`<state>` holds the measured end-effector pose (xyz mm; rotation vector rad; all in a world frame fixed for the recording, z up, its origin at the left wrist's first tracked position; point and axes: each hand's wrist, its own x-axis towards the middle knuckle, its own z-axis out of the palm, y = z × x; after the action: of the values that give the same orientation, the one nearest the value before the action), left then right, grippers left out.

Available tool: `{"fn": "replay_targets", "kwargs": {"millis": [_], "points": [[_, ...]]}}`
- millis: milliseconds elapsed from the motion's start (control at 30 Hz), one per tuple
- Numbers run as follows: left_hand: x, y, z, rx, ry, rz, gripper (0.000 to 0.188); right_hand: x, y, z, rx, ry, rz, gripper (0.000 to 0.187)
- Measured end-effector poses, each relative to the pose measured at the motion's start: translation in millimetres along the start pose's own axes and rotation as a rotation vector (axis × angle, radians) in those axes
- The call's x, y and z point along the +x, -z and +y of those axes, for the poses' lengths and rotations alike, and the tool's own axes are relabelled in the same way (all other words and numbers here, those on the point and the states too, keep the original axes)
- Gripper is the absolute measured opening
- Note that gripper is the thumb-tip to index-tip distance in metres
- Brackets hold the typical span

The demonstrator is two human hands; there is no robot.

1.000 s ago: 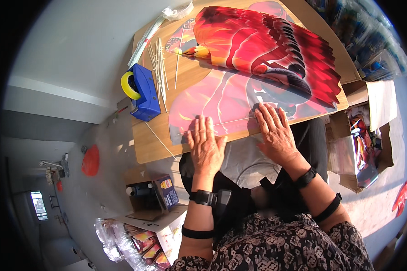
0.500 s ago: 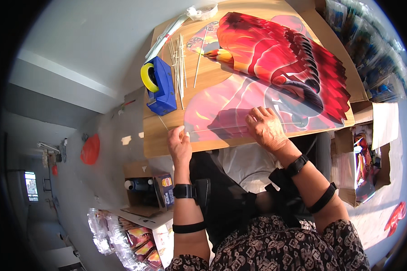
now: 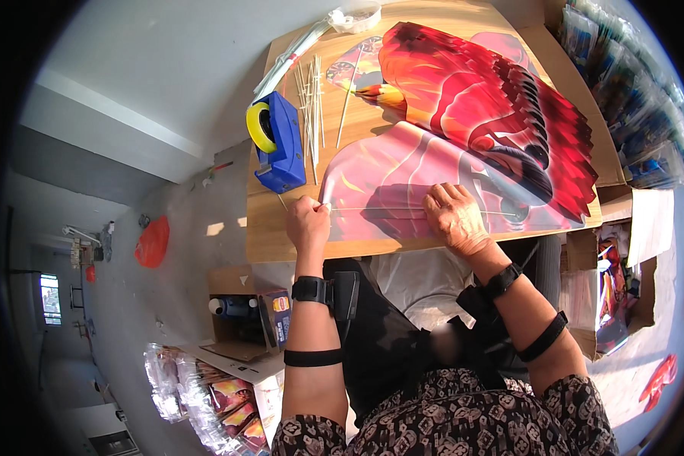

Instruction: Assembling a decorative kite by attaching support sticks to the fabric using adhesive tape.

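Note:
A kite sail (image 3: 387, 156), printed in red as a bird, lies on the wooden table with its pale underside folded up toward me. Along its near side runs a thin rod (image 3: 387, 209). My left hand (image 3: 308, 226) is closed in a pinch at the sail's left corner, by the rod's end; the fingertips partly hide what they grip. On the sail, farther right, my right hand (image 3: 454, 216) has its fingers bent down over the rod. A blue tape dispenser (image 3: 283, 148) with a yellow roll stands just beyond my left hand.
Several thin sticks (image 3: 311, 114) lie beside the dispenser. A white bundle (image 3: 292, 57) and a clear bowl (image 3: 355, 17) are at the far edge. Open cartons stand at the right (image 3: 646, 228) and lower left (image 3: 232, 334). Plastic-wrapped packs (image 3: 623, 99) are piled far right.
The view has shifted slightly. My left hand has turned into a tighter pinch at the sail's corner, whose left edge now looks raised. My right hand stays over the rod.

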<state>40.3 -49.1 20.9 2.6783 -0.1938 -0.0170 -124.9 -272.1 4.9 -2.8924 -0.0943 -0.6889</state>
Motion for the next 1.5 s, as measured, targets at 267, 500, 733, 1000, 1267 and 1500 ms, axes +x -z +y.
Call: {"fn": "replay_targets", "kwargs": {"millis": [267,500,733,1000,1267,1500], "points": [[16,2,-15,-0.711,0.113,-0.086,0.010,-5,13,-5,0.115,-0.044,0.148,0.033],[-1,-6,1,-0.124,-0.043,0.207,0.015,-7,10,5,0.019,-0.070,-0.018,0.025],[13,-9,-18,-0.115,0.111,0.046,0.014,-4,4,1,0.023,-0.062,0.073,0.020],[8,5,5,-1.261,0.338,-0.141,0.017,0,13,6,0.052,-0.066,0.070,0.017],[6,11,8,-1.332,0.286,-0.113,0.018,3,15,16,0.461,-0.262,0.002,0.024],[2,11,6,-1.080,0.254,-0.033,0.020,-2,16,17,0.491,-0.256,0.007,0.022]]}}
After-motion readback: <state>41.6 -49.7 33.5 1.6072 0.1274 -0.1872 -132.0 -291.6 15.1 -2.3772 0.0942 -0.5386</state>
